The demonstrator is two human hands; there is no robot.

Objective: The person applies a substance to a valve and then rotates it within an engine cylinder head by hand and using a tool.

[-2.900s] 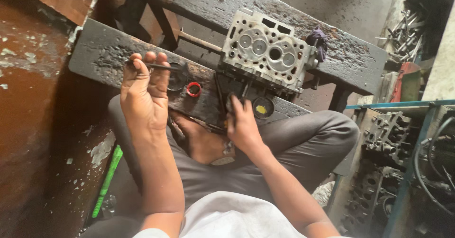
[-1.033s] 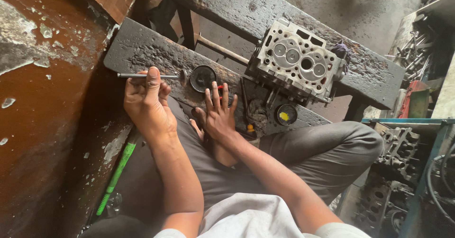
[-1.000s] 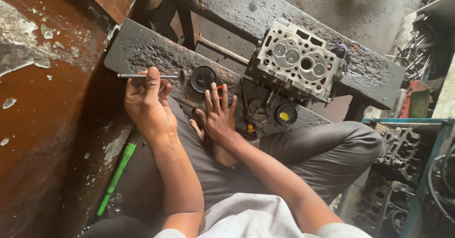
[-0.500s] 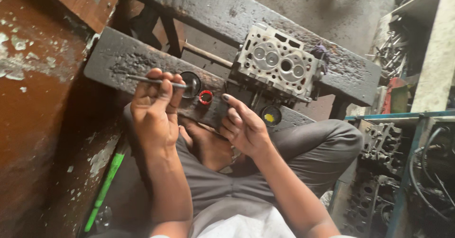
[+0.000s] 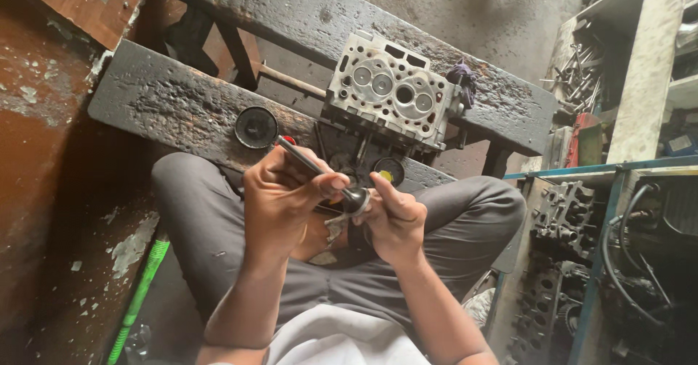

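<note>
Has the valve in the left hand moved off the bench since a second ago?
Yes. The valve has come off the black bench plank toward the lap, held by the left hand and right hand.

A: Room on the bench?
B: Left plank bare up to the round black lid. Right blocked by cylinder head.
A: Sides?
B: Knees hem in both; open space above lap only.

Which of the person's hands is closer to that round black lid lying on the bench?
Left. The left hand is just below the round black lid; the right hand is farther off, by the valve head.
</note>
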